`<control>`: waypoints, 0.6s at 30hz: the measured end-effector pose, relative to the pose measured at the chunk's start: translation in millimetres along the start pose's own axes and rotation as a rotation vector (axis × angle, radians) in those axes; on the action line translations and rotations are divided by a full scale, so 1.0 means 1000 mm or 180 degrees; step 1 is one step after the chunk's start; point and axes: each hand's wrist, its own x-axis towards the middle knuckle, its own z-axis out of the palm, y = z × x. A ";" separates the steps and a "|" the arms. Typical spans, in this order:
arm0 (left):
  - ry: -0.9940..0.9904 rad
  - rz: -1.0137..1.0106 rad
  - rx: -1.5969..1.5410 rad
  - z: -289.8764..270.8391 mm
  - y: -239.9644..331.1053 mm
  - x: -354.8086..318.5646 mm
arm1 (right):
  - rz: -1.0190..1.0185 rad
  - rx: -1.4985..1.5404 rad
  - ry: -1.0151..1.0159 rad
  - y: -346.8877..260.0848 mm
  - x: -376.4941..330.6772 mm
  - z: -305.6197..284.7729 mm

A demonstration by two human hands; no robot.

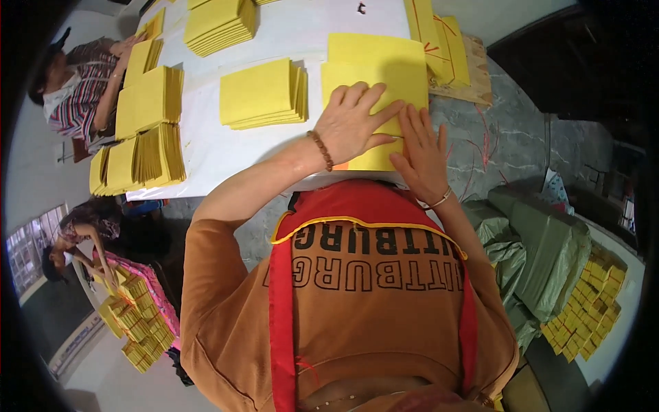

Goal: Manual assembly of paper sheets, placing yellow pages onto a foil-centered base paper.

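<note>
While both palms are pressed flat on it, the yellow paper sheet point(374, 75) is kept at the near edge of the white bench point(226, 147), directly in front of the person. The left hand point(353, 123) is spread across the sheet's lower middle, its grip released, fingers splayed and nothing clasped; a beaded bracelet point(320, 150) is worn at that wrist. The right hand point(420, 152) is laid just beside it, touching the sheet's lower right corner, its grip likewise released and flat, with a thin bangle point(440, 200) at the wrist. A second yellow sheet appears to be lying under the first, offset upward.

Just left of the hands, a stack of folded yellow papers point(264, 94) is set apart from the sheet. To the right, marked yellow sheets point(439, 44) are piled at the bench's far corner. Farther left, more yellow bundles point(147, 130) are lined along the bench edge, beside a seated person in a striped shirt point(75, 96). At the far end, another yellow stack point(220, 24) is seen.

On the floor, right, a green sack point(542, 254) is slumped beside a heap of small yellow packets point(587, 302).
</note>
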 end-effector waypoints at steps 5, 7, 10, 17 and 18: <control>0.0219 0.0193 0.0569 0.009 0.003 -0.001 | 0.0194 0.1815 -0.0095 0.014 0.005 -0.010; 0.0551 0.0249 0.0881 0.014 0.008 -0.003 | 0.0309 0.2921 -0.0179 0.019 0.006 -0.016; 0.0437 0.0069 0.0797 0.011 0.008 0.001 | 0.0254 0.2622 0.0111 0.021 0.012 -0.019; 0.1107 -0.0172 0.0976 -0.058 -0.057 -0.050 | 0.0555 0.2751 0.0957 0.028 0.006 -0.029; 0.1033 -0.0328 0.1059 -0.056 -0.075 -0.063 | 0.0654 0.2711 0.0922 0.028 0.004 -0.029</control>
